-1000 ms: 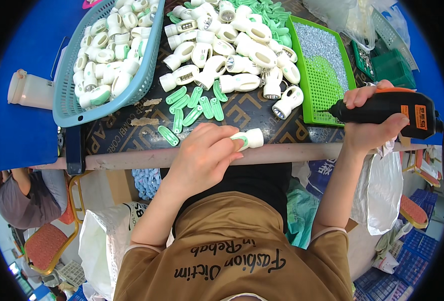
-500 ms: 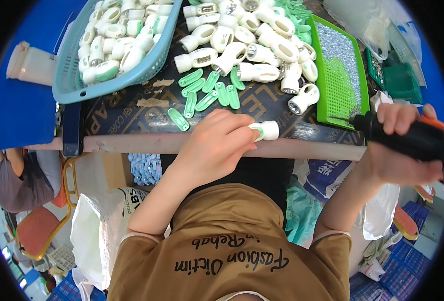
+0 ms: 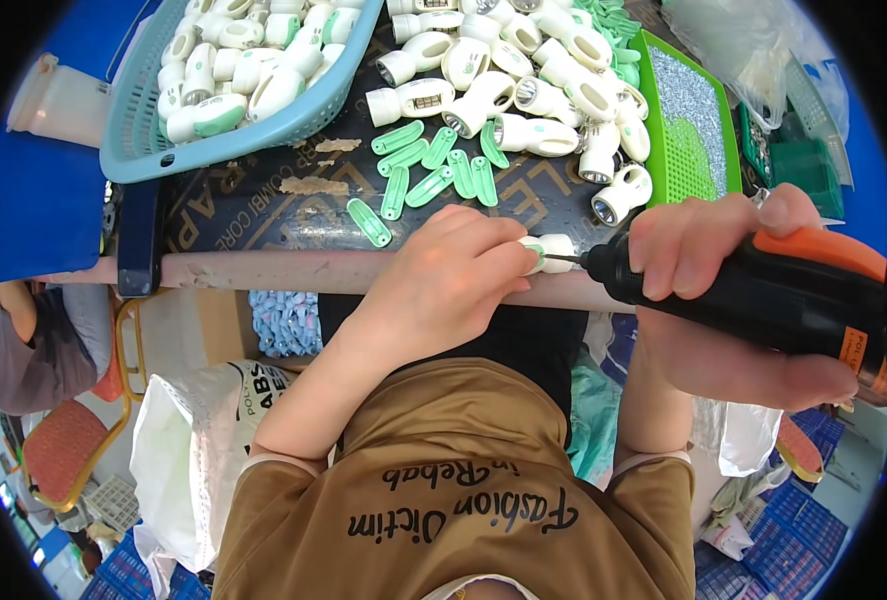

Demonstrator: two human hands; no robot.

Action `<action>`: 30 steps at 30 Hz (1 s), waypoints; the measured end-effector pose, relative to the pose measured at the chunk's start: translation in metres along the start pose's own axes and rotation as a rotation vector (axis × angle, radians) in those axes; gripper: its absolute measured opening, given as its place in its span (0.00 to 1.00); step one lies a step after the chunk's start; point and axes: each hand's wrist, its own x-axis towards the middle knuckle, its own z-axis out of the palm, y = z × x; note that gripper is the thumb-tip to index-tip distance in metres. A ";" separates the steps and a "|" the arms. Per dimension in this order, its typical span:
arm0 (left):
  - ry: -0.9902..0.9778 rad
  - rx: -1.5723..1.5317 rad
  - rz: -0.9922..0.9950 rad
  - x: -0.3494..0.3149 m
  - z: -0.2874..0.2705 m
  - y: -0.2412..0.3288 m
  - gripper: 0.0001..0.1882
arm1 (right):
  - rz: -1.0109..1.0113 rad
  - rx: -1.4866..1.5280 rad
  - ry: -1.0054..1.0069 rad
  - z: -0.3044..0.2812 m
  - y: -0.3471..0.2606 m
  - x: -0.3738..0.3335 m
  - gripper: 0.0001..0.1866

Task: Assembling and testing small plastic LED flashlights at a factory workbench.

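Left hand (image 3: 441, 285) closed around a small white part (image 3: 553, 250), pinning it at the near edge of the surface (image 3: 263, 215). Right hand (image 3: 733, 290) wrapped tight around a black-and-orange driver (image 3: 763, 295), bit tip touching the part. Just beyond: loose green clips (image 3: 433, 175), a heap of white housings (image 3: 523, 80), a green tray (image 3: 688, 130). Blue basket (image 3: 253, 130) of parts at far left.

Glossy white plastic casings (image 3: 523, 95) and matt mint-green plastic clips (image 3: 433, 175) lie on a worn, scuffed dark counter (image 3: 263, 205) beside a matt black-and-orange plastic electric screwdriver (image 3: 763, 295) with a metal bit.
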 end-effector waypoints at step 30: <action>0.014 0.027 -0.012 -0.001 0.002 0.001 0.13 | -0.015 -0.057 -0.258 -0.012 0.021 0.011 0.47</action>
